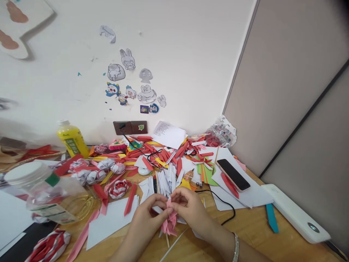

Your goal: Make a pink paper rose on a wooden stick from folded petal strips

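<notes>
pinching the pink paper (171, 222) in their fingertips, the left hand (151, 213) and the right hand (192, 207) meet over the wooden table (240, 238), near the white paper strips (167, 182); a thin stick (167, 241) seems to poke out below, though fingers hide some folds.

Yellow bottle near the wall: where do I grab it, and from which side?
Probably high on the yellow bottle, just below its cap, coming from the front right. That part stands tall above the paper pieces around its base, and the big jar sits to its front left.
</notes>
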`<state>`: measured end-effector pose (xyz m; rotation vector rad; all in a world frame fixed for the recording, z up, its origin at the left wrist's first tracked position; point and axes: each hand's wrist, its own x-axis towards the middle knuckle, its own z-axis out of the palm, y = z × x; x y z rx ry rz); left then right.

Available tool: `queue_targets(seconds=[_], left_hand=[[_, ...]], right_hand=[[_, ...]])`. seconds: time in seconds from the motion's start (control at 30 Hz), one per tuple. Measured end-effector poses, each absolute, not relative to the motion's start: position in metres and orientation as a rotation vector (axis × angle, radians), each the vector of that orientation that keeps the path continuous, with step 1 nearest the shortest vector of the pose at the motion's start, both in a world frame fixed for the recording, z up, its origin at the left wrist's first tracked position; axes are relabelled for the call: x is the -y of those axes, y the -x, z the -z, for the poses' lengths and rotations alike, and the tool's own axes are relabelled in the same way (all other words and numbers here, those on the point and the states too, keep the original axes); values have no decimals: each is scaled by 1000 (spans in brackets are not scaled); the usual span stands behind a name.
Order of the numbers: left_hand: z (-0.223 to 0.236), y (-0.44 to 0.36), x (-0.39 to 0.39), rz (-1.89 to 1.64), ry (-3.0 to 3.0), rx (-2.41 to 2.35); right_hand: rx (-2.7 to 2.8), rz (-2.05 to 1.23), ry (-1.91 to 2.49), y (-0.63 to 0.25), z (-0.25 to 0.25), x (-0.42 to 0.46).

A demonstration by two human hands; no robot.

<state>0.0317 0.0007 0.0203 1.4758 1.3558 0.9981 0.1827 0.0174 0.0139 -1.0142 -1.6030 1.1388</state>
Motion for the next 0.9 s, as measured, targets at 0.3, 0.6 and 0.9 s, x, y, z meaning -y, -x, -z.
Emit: queue_targets(seconds=[0.3, 0.6, 0.9], left_hand=[[-22, -32, -1, -1032, -1432, -1342], [-22, -29, 4, -1275, -1860, -1367], [-21, -27, 6, -1502, -2070, -1343]], right_hand=[[1673, -1069, 977, -183, -15, -17], [1588, -1054, 898, -180, -12, -16], [1732, -844, 874, -182, -19, -14]])
